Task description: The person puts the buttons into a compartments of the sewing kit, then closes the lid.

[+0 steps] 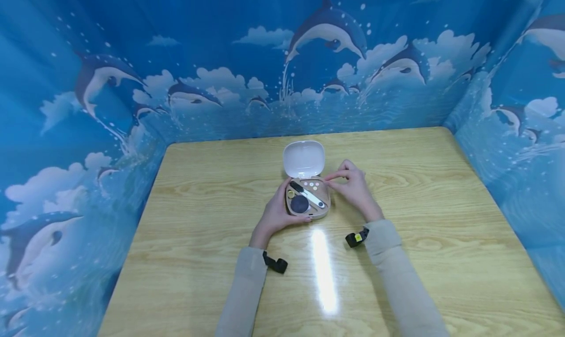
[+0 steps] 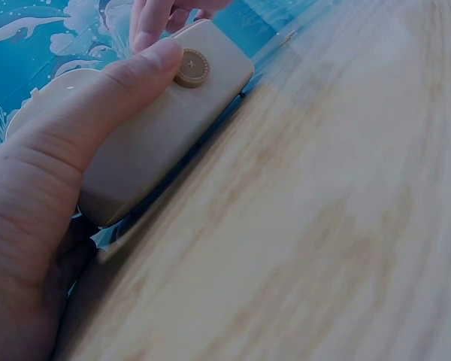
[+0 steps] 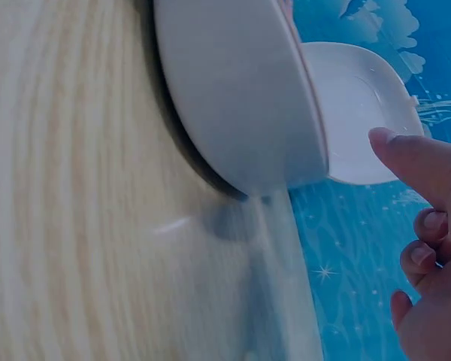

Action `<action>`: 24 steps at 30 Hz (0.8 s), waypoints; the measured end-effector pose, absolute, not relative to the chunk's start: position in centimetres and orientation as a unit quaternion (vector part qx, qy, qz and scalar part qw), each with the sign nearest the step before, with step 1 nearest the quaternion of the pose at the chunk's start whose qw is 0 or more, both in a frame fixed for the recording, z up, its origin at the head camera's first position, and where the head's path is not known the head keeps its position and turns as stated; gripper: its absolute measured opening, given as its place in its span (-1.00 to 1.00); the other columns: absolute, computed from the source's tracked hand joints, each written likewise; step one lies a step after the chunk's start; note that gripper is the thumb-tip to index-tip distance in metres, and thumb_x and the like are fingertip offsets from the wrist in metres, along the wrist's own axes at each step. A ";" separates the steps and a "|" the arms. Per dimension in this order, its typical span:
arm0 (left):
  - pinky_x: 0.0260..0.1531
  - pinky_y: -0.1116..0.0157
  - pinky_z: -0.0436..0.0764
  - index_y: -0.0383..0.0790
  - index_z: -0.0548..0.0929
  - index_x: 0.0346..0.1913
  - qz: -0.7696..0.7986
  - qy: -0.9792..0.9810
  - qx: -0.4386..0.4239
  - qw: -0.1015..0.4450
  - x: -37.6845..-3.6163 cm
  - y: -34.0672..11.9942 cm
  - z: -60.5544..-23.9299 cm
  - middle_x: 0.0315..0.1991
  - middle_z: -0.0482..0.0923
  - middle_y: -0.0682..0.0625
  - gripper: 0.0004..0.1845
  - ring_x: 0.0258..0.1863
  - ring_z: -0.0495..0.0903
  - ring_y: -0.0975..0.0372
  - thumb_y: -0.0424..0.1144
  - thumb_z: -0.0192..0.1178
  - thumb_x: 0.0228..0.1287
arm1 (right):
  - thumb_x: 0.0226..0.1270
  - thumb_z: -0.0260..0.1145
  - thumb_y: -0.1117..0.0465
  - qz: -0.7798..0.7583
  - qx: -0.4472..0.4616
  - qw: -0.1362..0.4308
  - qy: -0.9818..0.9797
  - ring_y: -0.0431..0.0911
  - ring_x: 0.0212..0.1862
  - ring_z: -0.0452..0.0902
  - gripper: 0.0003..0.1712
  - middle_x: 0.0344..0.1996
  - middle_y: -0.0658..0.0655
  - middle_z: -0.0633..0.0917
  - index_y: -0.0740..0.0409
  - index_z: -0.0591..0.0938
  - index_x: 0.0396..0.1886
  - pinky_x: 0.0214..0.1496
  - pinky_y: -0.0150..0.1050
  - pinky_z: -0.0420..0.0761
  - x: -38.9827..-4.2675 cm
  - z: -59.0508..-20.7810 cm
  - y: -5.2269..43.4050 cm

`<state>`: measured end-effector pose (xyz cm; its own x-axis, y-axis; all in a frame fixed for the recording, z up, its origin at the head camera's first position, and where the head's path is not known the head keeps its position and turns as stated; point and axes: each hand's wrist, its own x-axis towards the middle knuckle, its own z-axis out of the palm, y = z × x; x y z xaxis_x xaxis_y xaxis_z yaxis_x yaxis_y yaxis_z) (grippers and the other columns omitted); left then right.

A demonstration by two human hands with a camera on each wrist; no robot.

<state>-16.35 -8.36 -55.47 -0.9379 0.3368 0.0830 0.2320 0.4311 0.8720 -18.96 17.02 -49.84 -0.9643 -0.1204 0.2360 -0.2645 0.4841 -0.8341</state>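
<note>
Wide wooden table (image 1: 212, 258), and in the middle of it sits a small beige case (image 1: 309, 207), white lid (image 1: 303, 159) flipped up at the back. Left hand (image 1: 277, 213) cups the case's left side, thumb (image 2: 128, 75) curled over the front edge beside a round button (image 2: 191, 68). Right hand (image 1: 353, 185) hovers at the right rear corner, forefinger (image 3: 413, 162) out, the others curled, holding nothing. Inside: a dark round pad (image 1: 300, 204), a white-handled tool (image 1: 307, 194), tiny pale discs (image 1: 312, 183). Best to keep the case pinned flat and pick with fingertips only.
</note>
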 end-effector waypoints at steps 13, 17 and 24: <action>0.41 -0.03 0.23 0.32 -0.09 0.57 0.501 0.849 0.159 0.057 -16.4 -8.5 -55.5 0.54 0.11 0.05 0.42 0.46 0.19 0.05 0.18 0.67 -0.36 | 0.17 0.53 0.23 0.500 0.068 0.048 -0.862 0.18 -0.19 0.28 -0.78 -0.26 0.36 0.40 0.24 0.78 -0.21 -0.09 -0.12 0.25 -17.9 -49.5 20.1; 0.41 -0.04 0.23 0.30 -0.08 0.57 0.502 0.849 0.157 0.057 -16.4 -8.5 -55.4 0.53 0.12 0.04 0.42 0.46 0.20 0.05 0.16 0.68 -0.36 | 0.17 0.53 0.20 0.500 0.052 0.049 -0.863 0.16 -0.17 0.27 -0.75 -0.24 0.34 0.40 0.24 0.78 -0.19 -0.19 -0.19 0.28 -17.7 -49.7 21.1; 0.41 -0.02 0.24 0.32 -0.07 0.57 0.498 0.851 0.156 0.058 -16.4 -8.4 -55.3 0.53 0.12 0.05 0.41 0.46 0.20 0.06 0.18 0.67 -0.37 | 0.19 0.52 0.17 0.500 0.028 0.057 -0.863 0.02 -0.26 0.21 -0.73 -0.28 0.31 0.39 0.25 0.78 -0.18 -0.29 -0.24 0.26 -16.8 -50.5 22.8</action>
<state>-16.36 -8.37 -55.32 -0.9445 0.3236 0.0569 0.2083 0.4557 0.8654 -16.85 22.84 -50.54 -0.9920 0.0074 0.1263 -0.1058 0.4976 -0.8609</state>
